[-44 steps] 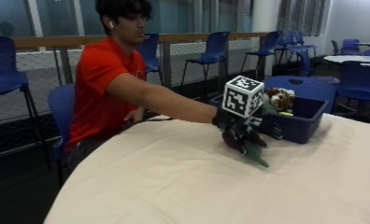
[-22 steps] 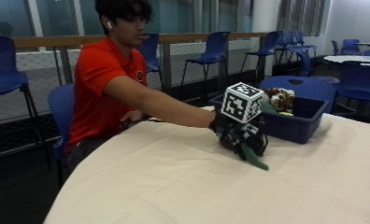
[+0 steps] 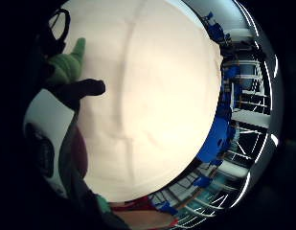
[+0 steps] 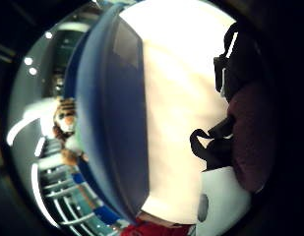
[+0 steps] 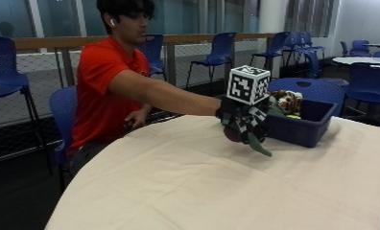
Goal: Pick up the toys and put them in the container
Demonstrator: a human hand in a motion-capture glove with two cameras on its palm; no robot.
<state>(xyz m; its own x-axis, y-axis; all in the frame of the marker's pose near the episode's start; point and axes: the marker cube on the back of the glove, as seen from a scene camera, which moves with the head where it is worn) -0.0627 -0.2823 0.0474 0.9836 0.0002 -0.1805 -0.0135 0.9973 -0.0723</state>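
Outwardly, outside view: a person seated at the table (image 5: pixel 196 191) stretches the gloved right hand (image 5: pixel 241 122) out above the cloth, just beside the blue container (image 5: pixel 302 129). A green toy (image 5: pixel 261 146) hangs down from the hand, its tip clear of the table. A striped tiger toy (image 5: pixel 287 101) sits inside the container.
Little finger side palm view: only this view shows the green toy's (image 3: pixel 66 64) plush head end, pressed against the palm, with a dark gloved finger (image 3: pixel 83 88) curled across just below it. The pale tablecloth (image 3: pixel 152 96) fills the rest.
Thumb side palm view: only this view shows the container's (image 4: pixel 117 113) long blue wall close beside the hand, with the tiger toy (image 4: pixel 65 125) seen beyond its rim. The green toy does not show here.
Fingers: curled around the green toy, holding it against the palm.
Toy position: in the hand, above the table, beside the container and outside it.
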